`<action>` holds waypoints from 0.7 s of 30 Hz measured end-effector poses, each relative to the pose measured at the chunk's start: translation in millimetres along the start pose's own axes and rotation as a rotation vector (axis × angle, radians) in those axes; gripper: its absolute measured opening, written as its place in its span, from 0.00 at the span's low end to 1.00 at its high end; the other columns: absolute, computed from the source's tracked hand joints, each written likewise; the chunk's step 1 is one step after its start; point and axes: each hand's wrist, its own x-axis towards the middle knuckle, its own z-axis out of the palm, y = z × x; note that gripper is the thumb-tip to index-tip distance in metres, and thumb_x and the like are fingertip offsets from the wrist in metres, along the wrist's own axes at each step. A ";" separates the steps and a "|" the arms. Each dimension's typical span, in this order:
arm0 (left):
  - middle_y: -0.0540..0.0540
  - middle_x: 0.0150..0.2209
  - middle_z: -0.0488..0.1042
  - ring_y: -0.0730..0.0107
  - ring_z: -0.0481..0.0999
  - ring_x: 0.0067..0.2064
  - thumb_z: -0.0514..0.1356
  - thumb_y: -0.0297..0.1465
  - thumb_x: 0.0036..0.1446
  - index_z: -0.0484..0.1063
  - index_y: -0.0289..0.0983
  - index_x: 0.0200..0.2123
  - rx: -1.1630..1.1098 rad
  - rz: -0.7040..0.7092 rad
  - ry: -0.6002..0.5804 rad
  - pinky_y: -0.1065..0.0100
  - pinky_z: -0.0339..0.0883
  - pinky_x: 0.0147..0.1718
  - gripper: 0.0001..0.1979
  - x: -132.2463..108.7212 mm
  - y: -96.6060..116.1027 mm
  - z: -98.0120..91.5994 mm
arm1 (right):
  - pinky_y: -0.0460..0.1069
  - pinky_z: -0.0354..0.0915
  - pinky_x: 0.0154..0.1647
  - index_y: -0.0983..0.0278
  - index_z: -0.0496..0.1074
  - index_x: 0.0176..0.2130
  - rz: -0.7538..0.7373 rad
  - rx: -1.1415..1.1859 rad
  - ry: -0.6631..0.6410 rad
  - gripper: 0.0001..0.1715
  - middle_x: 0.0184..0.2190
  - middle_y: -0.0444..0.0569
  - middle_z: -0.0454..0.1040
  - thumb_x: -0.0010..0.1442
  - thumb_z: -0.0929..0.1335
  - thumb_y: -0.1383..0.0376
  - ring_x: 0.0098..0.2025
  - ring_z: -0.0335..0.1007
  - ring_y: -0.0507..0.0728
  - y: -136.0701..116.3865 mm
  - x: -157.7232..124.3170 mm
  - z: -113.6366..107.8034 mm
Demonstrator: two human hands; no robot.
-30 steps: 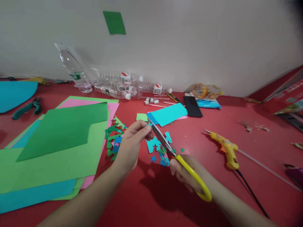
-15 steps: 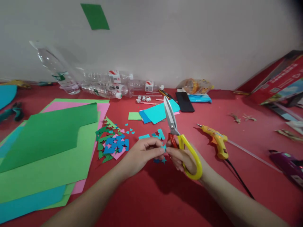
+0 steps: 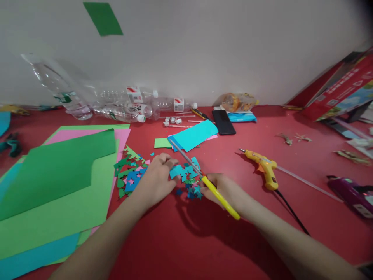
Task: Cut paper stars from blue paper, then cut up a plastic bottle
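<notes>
My right hand [image 3: 227, 190] is closed round a pair of scissors [image 3: 220, 197] with yellow and red handles. The blades lie together and point up and to the left, above the paper pieces. Under the fingertips of that hand is a small heap of cut paper stars [image 3: 194, 190], mostly blue and teal. My left hand [image 3: 157, 177] is low over the table, thumb and forefinger apart on either side of a cyan paper scrap [image 3: 176, 170]. Whether it touches the scrap I cannot tell. More cyan offcuts lie just right of it.
Large coloured sheets [image 3: 99, 194] and a pile of star-punched scraps [image 3: 124, 173] lie left. Cyan paper strips [image 3: 194, 135], a phone [image 3: 223, 122] and plastic bottles [image 3: 116, 111] are further back. A yellow glue gun [image 3: 264, 167] with its cord lies right.
My hands have moved apart and down to the table; the left went left, towards the cyan scraps. The scissors have tilted left. The small cyan star between my fingertips is no longer there.
</notes>
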 end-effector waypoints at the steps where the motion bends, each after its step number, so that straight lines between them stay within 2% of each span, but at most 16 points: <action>1: 0.37 0.49 0.69 0.51 0.68 0.51 0.59 0.33 0.54 0.71 0.33 0.51 0.037 0.013 -0.032 0.51 0.61 0.54 0.21 -0.6 0.0 1.9 | 0.44 0.48 0.20 0.63 0.64 0.22 -0.007 -0.018 -0.003 0.09 0.16 0.38 0.60 0.50 0.69 0.65 0.19 0.55 0.49 1.5 0.6 0.6; 6: 0.34 0.52 0.68 0.47 0.66 0.54 0.59 0.37 0.55 0.70 0.31 0.52 0.086 0.050 -0.129 0.50 0.58 0.57 0.23 -0.7 3.8 -1.2 | 0.45 0.48 0.22 0.63 0.67 0.24 -0.033 -0.109 0.032 0.09 0.19 0.43 0.65 0.51 0.70 0.63 0.22 0.58 0.52 1.3 3.6 -5.1; 11: 0.32 0.49 0.72 0.46 0.69 0.52 0.54 0.29 0.57 0.74 0.31 0.45 0.127 0.091 -0.185 0.49 0.60 0.55 0.15 1.9 3.7 -7.6 | 0.44 0.51 0.22 0.63 0.66 0.24 -0.023 -0.092 0.065 0.09 0.20 0.43 0.68 0.52 0.69 0.64 0.24 0.61 0.52 -6.5 1.2 -9.4; 15: 0.28 0.53 0.69 0.43 0.67 0.55 0.57 0.33 0.57 0.72 0.27 0.49 0.122 0.083 -0.177 0.49 0.58 0.57 0.20 0.7 0.7 -6.4 | 0.44 0.50 0.21 0.62 0.64 0.24 -0.019 -0.086 0.115 0.12 0.19 0.42 0.66 0.55 0.68 0.60 0.23 0.61 0.52 -8.9 0.2 -12.1; 17: 0.29 0.55 0.66 0.45 0.64 0.58 0.58 0.35 0.57 0.70 0.27 0.52 0.067 0.063 -0.163 0.50 0.57 0.59 0.23 -0.1 -2.9 -4.4 | 0.44 0.50 0.21 0.62 0.64 0.24 -0.024 -0.091 0.140 0.13 0.19 0.41 0.64 0.56 0.67 0.59 0.23 0.60 0.52 -9.1 0.8 -13.8; 21: 0.35 0.50 0.67 0.52 0.67 0.54 0.58 0.30 0.55 0.71 0.31 0.47 -0.089 0.026 -0.161 0.53 0.60 0.57 0.17 0.5 -9.2 -1.5 | 0.44 0.51 0.21 0.63 0.66 0.25 -0.038 -0.111 0.162 0.13 0.19 0.41 0.64 0.56 0.68 0.58 0.22 0.59 0.51 -7.8 3.4 -15.8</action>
